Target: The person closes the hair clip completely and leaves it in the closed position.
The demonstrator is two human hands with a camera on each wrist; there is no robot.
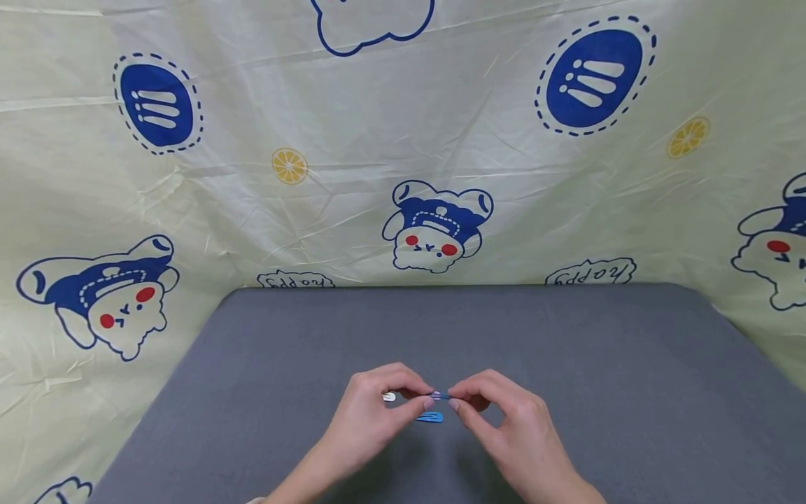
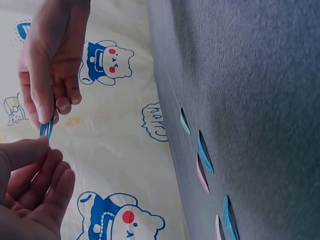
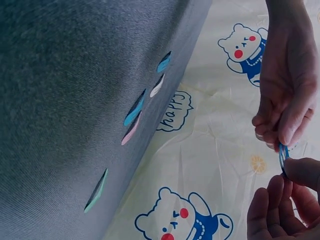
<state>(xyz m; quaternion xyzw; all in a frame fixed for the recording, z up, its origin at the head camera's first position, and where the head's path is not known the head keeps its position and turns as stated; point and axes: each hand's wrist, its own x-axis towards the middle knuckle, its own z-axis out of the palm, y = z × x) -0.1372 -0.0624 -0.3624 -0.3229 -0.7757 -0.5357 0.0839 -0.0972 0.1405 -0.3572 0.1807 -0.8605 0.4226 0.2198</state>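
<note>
Between the fingertips of both hands is a blue snap hair clip [image 1: 440,396], raised above the table. My left hand [image 1: 373,404] pinches one end of it with thumb and forefinger. The other end is pinched by my right hand [image 1: 513,427] in the same way. In the left wrist view the held blue clip [image 2: 47,128] shows slim parallel bars with slots between them. Below the hands in the head view, a second blue clip [image 1: 431,417] and a white clip [image 1: 389,397] lie on the table, partly hidden by the left hand.
The grey table [image 1: 283,336] carries several clips in a loose row. In the right wrist view a mint green clip [image 3: 96,191], a pink clip [image 3: 132,129] and a blue clip [image 3: 135,111] lie there. A printed cloth [image 1: 352,231] hangs behind the table's far edge.
</note>
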